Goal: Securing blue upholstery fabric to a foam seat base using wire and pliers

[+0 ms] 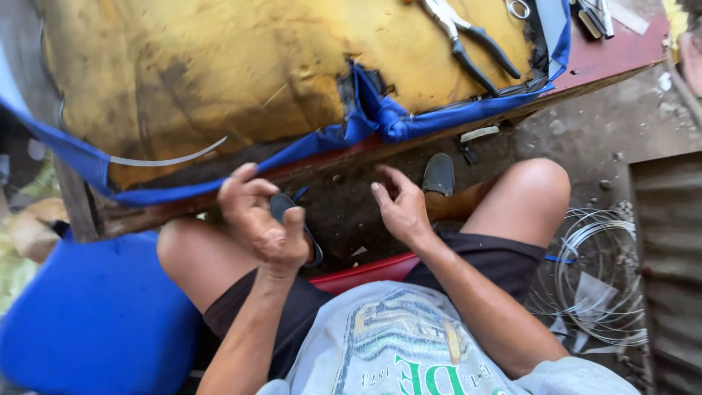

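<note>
**Gripping the blue cover at the edge of a worn foam cushion**

Spreading across the upper half of the view, a big yellow foam cushion [241, 66], stained dark in patches, lies on a reddish wooden bench [621, 55]. Blue cover fabric [380, 117] wraps its near edge, bunched and torn near the middle. At lower left sits a blue padded seat piece [95, 322], just beside the person's knee. Coils of thin wire [596, 274] rest on the dirt floor at right, next to a corrugated metal sheet [669, 256]. On the foam, towards the far right, lie black-handled pliers [472, 40].

The left hand [259, 219] is closed, its fingers pinching the blue fabric's lower edge where it hangs over the bench front. The right hand [402, 208] hovers apart from it, fingers loosely curled and open, holding nothing, just below the bench edge. A thin pale strip [172, 159] curves over the foam above the left hand.
</note>
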